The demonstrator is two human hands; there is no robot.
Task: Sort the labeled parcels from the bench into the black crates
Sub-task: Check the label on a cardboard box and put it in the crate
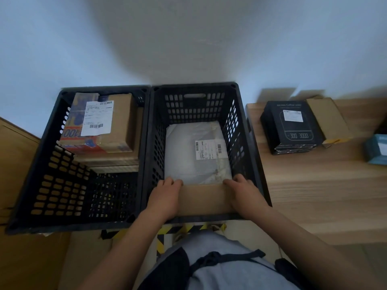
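Right, my left hand (166, 195) and right hand (244, 192) clamp curled fingers over the plain brown cardboard box (204, 198), seating it in the right black perforated plastic crate (199, 95) beside the white plastic-wrapped labeled parcel (196, 152).

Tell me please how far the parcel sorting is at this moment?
Done: the left crate holds stacked cardboard boxes. In hand: the left hand and right hand grip a wrapped parcel with a cardboard side, down inside the right crate. Left: on the bench wait a black box, a brown box and a blue one at the edge.
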